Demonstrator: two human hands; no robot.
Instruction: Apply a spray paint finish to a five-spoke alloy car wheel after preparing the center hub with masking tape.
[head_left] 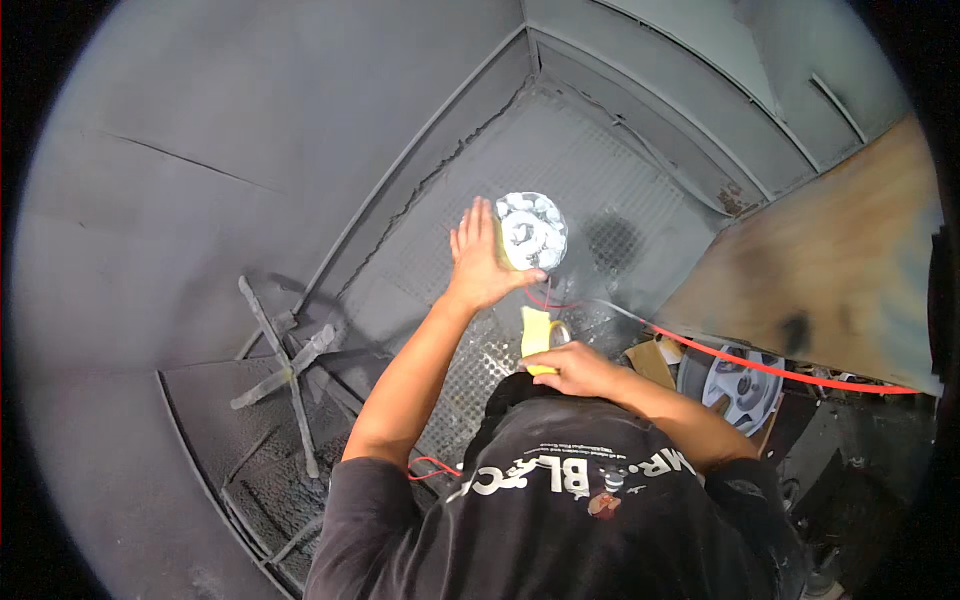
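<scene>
A round object [532,230] with crinkled silver-white covering and a yellowish left edge is in the upper middle. My left hand [478,255] lies against its left and lower edge, fingers stretched out and thumb touching the rim. Lower down, my right hand [570,365] is closed on a yellow, flat-looking piece [536,325], with a shiny curved item partly hidden behind it. A thin red line runs below the round object, its attachment unclear.
Grey walls [200,120] surround a gridded floor [660,260]. Coated crossed bars [282,365] stand at left. A wooden panel [810,260] is at right, a red hose [760,366] crossing before it, near a silver wheel [735,390] and cardboard [650,362].
</scene>
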